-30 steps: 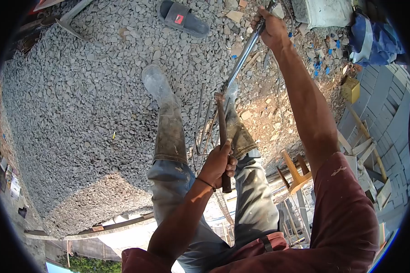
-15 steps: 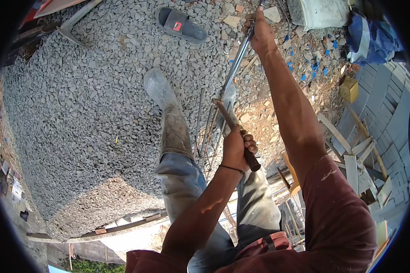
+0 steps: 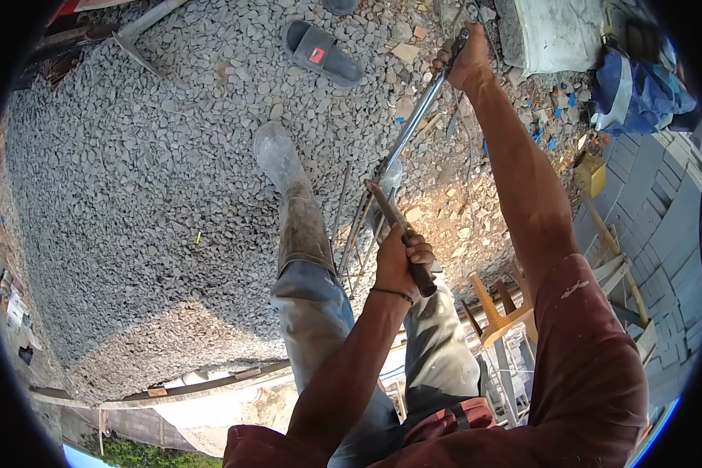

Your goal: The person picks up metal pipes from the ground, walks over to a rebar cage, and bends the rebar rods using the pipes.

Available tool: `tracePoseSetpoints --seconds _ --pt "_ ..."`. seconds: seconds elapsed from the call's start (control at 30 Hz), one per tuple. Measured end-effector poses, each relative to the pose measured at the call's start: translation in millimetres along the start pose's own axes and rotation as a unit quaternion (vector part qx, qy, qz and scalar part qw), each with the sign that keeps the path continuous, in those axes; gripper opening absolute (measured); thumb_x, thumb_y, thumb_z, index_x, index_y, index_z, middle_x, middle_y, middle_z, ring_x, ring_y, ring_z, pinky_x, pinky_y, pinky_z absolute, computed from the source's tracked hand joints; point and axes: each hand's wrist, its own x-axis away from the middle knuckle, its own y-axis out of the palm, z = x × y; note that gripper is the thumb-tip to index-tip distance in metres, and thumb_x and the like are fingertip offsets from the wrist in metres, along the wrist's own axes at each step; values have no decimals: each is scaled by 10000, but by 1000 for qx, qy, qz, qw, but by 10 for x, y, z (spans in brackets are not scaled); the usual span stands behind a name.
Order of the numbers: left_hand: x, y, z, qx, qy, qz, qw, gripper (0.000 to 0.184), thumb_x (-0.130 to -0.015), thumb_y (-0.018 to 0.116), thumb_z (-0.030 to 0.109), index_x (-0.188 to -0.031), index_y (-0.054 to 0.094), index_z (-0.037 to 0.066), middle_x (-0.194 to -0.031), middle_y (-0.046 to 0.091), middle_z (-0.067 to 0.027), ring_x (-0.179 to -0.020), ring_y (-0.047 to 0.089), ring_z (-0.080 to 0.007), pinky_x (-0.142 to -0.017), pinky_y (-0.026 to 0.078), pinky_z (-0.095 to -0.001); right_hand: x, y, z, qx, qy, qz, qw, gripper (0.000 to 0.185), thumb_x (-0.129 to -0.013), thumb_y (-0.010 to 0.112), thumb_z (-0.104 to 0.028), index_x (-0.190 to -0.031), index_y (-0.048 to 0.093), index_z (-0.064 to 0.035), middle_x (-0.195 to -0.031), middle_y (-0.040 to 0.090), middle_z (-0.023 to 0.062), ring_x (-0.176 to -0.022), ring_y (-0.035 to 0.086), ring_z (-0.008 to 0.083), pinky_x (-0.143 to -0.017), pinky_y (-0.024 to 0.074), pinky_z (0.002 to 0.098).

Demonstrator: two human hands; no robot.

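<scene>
My left hand (image 3: 399, 264) is closed around a short rusty metal pipe (image 3: 385, 206), whose lower end sticks out below the fist. Further out, my right hand (image 3: 468, 61) grips the dark upper end of a long shiny metal bar (image 3: 416, 123). The bar slants down to the left, and its low end meets or overlaps the pipe's upper end; I cannot tell how they join. Beside that spot, several thin rusty rods (image 3: 354, 228) run down between my legs. A grey rubber boot (image 3: 278, 156) stands left of the rods; the other boot is mostly hidden behind the tools.
Grey gravel (image 3: 148, 203) covers the ground at left. A black sandal (image 3: 324, 53) lies ahead, and a pick-like tool (image 3: 144, 35) at upper left. To the right are a blue bag (image 3: 639, 93), a yellow block (image 3: 590, 175), stacked grey slabs (image 3: 663, 210) and an orange-brown chair (image 3: 499, 312).
The view has shifted slightly, showing more of the chair and a second sandal's edge at the top. Both hands keep their grips, and my right hand appears slightly lower and further right.
</scene>
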Motion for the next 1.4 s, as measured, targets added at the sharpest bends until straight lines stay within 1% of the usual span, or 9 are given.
tracePoseSetpoints --seconds 0.2,0.6,0.77,0.93,1.0,1.07,1.13,1.27,1.4 --pt "109 40 100 -107 -7 41 993 383 -1037 452 381 -810 448 72 -652 444 5 -482 423 -71 -387 383 -216 36 125 -13 23 14 5 1000 658 -877 321 -712 -574 352 -129 -485 348 59 -503 382 244 -592 386 426" --pt "26 65 114 -2 -21 -10 1000 359 -1028 467 312 -803 440 33 -663 458 -13 -471 433 -85 -400 413 -221 22 7 -15 8 -4 -1 1000 615 -924 315 -616 -603 410 -99 -527 420 94 -521 427 259 -597 417 440" --pt "28 40 -28 20 24 -44 999 331 -996 525 282 -831 455 3 -711 477 -39 -530 483 -98 -435 481 -230 47 59 -230 12 -25 29 999 437 -963 328 -350 -636 432 -79 -605 474 133 -566 464 274 -662 488 487" --pt "318 179 -198 1 65 -91 994 319 -951 588 296 -894 499 -5 -716 450 -25 -577 513 -108 -531 576 -232 100 234 -353 3 -4 21 1000 344 -939 322 -253 -648 411 -94 -586 420 92 -547 427 242 -622 468 460" --pt "377 175 -184 22 76 -48 996 308 -975 565 305 -962 496 5 -696 428 -10 -546 485 -100 -480 535 -225 49 263 -324 -25 -5 6 1000 314 -930 366 -243 -648 392 -108 -554 368 60 -498 370 219 -542 402 429" --pt "267 -3 -80 60 18 -163 985 318 -1002 535 316 -1036 468 6 -684 417 -2 -518 459 -94 -425 469 -220 -47 279 -282 -2 -9 9 1000 293 -922 390 -228 -652 381 -114 -542 346 50 -480 344 210 -521 371 421" --pt "216 11 -61 93 37 -141 985 304 -1020 507 308 -1064 434 15 -670 406 2 -501 440 -90 -394 413 -217 -90 264 -185 21 -14 12 1000 277 -913 414 -213 -656 370 -120 -530 324 40 -463 318 201 -499 339 413" --pt "88 49 -60 9 58 -101 993 202 -984 518 141 -805 458 69 -631 398 27 -483 419 -84 -402 422 -223 -89 234 -145 39 -34 51 997 258 -896 444 -196 -663 368 -118 -525 305 31 -453 311 200 -494 330 413" --pt "52 12 39 12 10 -93 996 271 -928 510 57 -677 425 111 -589 398 29 -466 412 -85 -400 414 -220 25 213 -192 31 -48 56 997 249 -896 433 -205 -665 377 -129 -529 307 33 -453 319 204 -484 308 404"
